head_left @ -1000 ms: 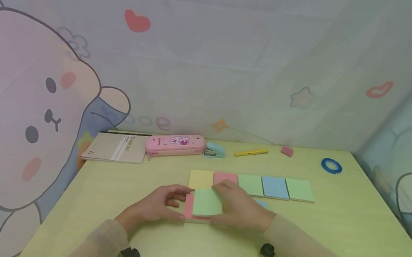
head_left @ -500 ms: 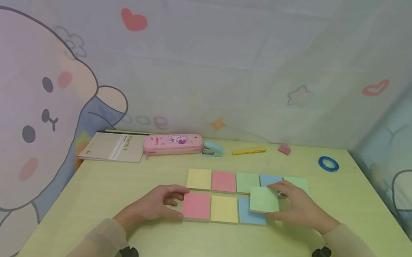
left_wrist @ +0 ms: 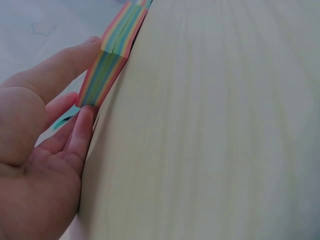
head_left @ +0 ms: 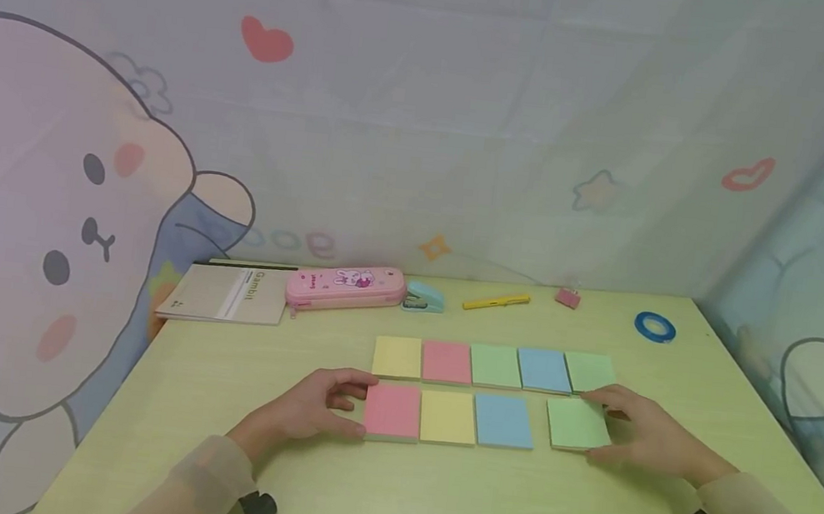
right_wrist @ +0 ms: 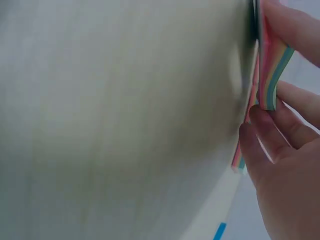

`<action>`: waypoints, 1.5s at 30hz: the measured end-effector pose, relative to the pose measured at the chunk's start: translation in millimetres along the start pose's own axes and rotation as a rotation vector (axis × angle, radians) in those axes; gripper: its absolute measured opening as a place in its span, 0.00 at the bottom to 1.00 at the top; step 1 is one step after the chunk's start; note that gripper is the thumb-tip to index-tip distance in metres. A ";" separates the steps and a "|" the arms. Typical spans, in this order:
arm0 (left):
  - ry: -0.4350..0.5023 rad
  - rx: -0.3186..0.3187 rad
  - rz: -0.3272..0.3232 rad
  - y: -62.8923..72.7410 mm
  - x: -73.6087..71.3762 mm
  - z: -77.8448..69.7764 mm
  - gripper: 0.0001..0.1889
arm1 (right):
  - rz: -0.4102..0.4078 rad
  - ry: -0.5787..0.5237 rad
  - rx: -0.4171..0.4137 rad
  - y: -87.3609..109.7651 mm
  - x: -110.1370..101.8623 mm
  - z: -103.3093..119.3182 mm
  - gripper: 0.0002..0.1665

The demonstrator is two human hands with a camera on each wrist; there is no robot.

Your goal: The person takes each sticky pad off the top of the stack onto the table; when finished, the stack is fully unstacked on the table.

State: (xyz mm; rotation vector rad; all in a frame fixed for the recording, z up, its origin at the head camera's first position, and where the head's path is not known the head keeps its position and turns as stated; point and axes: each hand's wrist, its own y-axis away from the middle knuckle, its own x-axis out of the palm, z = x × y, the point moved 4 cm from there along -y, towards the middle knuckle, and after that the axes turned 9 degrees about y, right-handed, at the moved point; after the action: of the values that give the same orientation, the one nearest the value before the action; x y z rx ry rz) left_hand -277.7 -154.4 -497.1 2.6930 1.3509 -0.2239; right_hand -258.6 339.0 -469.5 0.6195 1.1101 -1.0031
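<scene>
A pink sticky note pad lies at the left end of the front row, its layered coloured edge showing in the left wrist view. My left hand holds it at its left corners between thumb and fingers. At the row's right end my right hand grips a green sticky note pad by its right side, thumb near and fingers far. In the right wrist view this pad is tilted, close over the table. A yellow pad and a blue pad lie between, with a gap before the green one.
Behind runs a second row of pads, including a yellow one and a pink one. Along the back are a notebook, pink pencil case, stapler, yellow pen, pink binder clip and blue tape roll.
My right hand has carried the green pad rightward from over the pink pad, past the yellow and blue ones, and lowered it at the row's right end. The left hand has stayed put.
</scene>
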 end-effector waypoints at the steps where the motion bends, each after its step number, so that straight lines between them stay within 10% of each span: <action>1: 0.002 -0.005 -0.001 -0.2 0.1 0.3 0.38 | 0.009 0.012 -0.003 0.2 2.0 -0.1 0.50; 45: 0.000 -0.023 -0.007 -0.5 -0.1 1.1 0.38 | 0.064 0.066 -0.032 -11.5 10.8 16.5 0.49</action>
State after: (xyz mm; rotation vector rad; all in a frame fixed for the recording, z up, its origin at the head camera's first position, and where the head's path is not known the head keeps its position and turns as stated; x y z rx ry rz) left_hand -278.2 -154.3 -498.3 2.6704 1.3543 -0.2073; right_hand -260.6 316.5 -473.1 0.6624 1.1548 -0.9137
